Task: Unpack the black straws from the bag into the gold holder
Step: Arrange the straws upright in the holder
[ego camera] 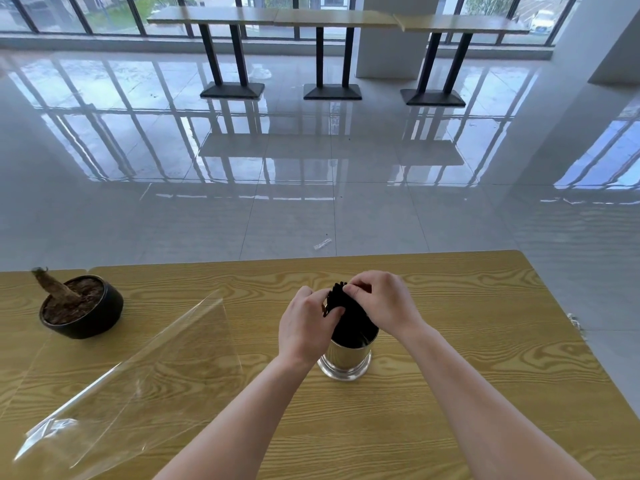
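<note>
The black straws (349,315) already stand in the gold holder (344,358); left hand (306,329) and right hand (382,301) pinch their tops, and the clear bag (138,375) lies emptied on the bench (485,375).

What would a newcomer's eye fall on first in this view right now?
The black straws standing bunched in the gold holder at mid-table, with the left hand and right hand both gripping their tops. Next, the clear bag lying empty on the wooden table to the left, and behind it a dark pot holding a bare stump.
</note>
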{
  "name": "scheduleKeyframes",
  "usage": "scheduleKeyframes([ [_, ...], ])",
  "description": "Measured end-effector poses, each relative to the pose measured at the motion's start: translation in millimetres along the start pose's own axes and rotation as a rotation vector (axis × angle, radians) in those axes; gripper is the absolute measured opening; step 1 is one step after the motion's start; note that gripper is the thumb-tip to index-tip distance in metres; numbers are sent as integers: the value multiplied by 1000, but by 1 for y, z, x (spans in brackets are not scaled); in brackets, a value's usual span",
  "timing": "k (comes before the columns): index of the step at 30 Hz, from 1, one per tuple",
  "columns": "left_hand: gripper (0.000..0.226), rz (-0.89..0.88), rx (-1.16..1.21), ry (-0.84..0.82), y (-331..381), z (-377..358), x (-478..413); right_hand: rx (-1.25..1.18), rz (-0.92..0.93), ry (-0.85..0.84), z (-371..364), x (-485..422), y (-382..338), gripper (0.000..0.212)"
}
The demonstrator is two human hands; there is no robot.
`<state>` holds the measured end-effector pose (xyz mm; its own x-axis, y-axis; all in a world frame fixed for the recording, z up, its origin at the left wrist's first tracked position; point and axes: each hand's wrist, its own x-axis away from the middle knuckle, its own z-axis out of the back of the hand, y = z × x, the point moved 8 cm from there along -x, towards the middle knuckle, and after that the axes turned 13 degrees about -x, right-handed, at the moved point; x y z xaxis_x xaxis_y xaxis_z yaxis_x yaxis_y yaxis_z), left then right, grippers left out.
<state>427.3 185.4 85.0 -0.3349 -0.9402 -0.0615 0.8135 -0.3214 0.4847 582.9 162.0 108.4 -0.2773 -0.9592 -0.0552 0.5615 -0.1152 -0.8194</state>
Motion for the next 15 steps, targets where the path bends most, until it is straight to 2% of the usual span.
scheduleKeyframes([
  [3,14,0,16,-1,-3,-1,2,-28,-24,-34,-2,2,3,16],
  [6,34,19,36,-8,-6,-4,1,-54,-11,17,1,4,3,33],
  [9,46,11,43,6,-5,-2,0,-4,47,37,0,9,1,30],
  [15,45,57,163,29,-8,5,4,79,126,33,3,17,-4,32],
])
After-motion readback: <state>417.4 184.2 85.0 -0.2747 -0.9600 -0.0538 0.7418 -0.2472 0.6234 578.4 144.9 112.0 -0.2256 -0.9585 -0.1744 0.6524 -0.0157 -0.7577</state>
